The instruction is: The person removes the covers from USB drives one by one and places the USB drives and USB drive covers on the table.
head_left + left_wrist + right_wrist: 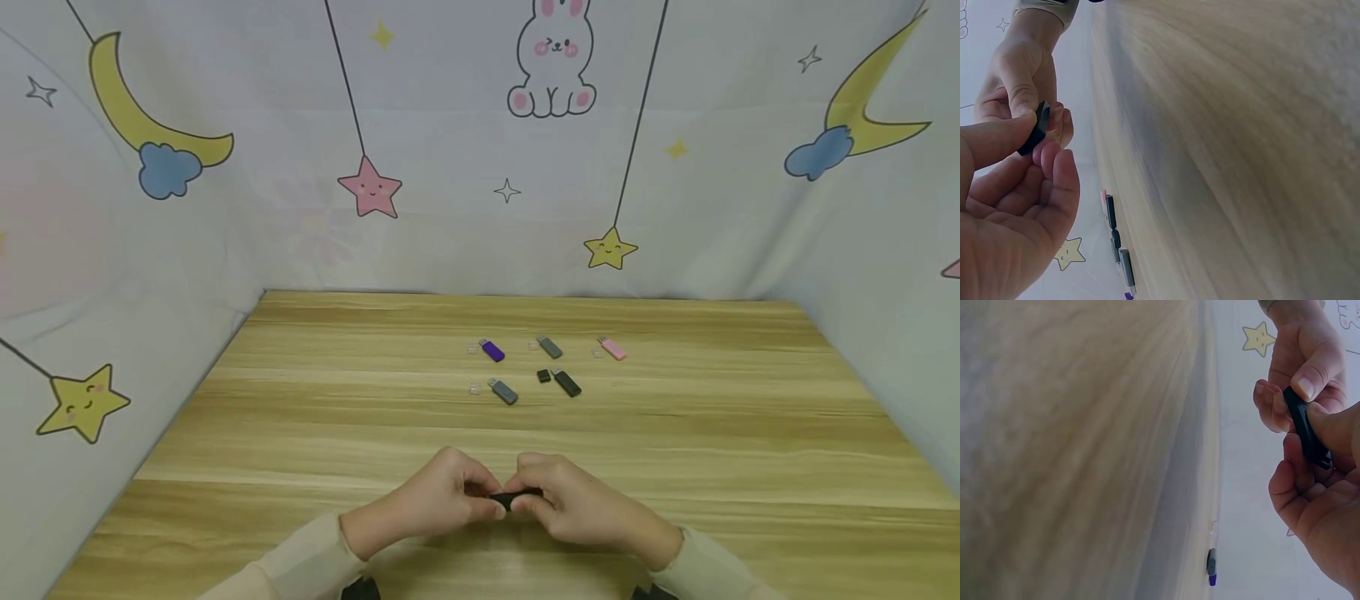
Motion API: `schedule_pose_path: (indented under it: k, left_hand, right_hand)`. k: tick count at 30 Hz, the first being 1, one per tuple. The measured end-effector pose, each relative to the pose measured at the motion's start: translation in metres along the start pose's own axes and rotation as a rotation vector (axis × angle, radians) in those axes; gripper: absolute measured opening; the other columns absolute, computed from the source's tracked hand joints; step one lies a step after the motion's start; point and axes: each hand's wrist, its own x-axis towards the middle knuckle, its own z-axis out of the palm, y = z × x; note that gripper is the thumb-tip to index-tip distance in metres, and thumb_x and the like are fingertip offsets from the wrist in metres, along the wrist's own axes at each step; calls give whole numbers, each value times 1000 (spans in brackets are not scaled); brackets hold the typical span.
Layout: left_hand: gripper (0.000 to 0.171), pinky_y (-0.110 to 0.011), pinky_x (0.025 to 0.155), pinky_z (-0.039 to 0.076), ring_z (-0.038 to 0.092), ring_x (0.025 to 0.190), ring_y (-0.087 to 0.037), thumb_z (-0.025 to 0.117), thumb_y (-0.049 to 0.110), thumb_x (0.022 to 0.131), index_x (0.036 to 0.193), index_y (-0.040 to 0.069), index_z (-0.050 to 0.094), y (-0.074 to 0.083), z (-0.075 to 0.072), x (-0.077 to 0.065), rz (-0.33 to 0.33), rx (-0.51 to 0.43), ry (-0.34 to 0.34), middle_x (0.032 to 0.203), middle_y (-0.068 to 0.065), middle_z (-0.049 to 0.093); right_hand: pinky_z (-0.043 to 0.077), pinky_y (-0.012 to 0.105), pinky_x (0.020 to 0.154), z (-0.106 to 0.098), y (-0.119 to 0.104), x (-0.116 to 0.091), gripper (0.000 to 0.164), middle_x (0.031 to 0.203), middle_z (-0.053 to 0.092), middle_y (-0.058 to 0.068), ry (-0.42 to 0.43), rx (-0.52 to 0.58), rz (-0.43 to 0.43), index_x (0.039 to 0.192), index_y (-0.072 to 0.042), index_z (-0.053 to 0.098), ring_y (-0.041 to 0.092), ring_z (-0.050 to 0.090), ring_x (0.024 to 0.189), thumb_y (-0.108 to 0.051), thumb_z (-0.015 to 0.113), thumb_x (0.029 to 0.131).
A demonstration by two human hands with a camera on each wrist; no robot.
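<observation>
A black USB stick (pixel 512 499) is held between both hands just above the front part of the table. My left hand (pixel 450 498) pinches one end of it between thumb and fingers. The other end is pinched by my right hand (pixel 573 502). In the right wrist view the dark stick (pixel 1305 428) spans from one thumb to the other, tilted, and fingers cover parts of it. From the left wrist, only a short dark stretch of the stick (pixel 1037 130) shows between the thumbs.
Behind the hands on the wooden table (pixel 315 417) lie a purple stick (pixel 492 350), a grey one (pixel 550 347), a pink one (pixel 613 348), another grey one (pixel 503 392) and a black one (pixel 567 383). Each has its cap beside it, such as the black cap (pixel 543 376). Printed cloth surrounds the table.
</observation>
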Motion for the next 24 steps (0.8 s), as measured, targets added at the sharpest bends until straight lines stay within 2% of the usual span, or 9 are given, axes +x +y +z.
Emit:
schedule_pose_path:
  k: [7,15,24]
  left_hand:
    - [6,-18,62,51,61,69,1,74,2,82,87,-1,76,-4,-3,1,13,15,9,81,-6,74]
    - [8,-19,62,51,60,70,-1,73,3,83,90,-2,75,-2,-11,2,-1,29,40,83,-7,74]
    - [11,-19,63,52,63,73,-3,72,5,85,92,-3,74,-2,-19,11,11,98,64,86,-8,73]
  right_hand:
    - [44,14,61,-3,3,-1,13,78,51,-6,18,-52,-38,101,-6,72,-5,40,70,-6,63,92]
    - [44,15,58,-8,0,-1,14,76,53,-5,66,-76,-23,100,-1,72,-4,41,68,-7,62,92]
    - [42,17,56,-22,2,0,13,76,53,-6,119,-134,12,100,-2,72,-2,39,67,-6,65,90]
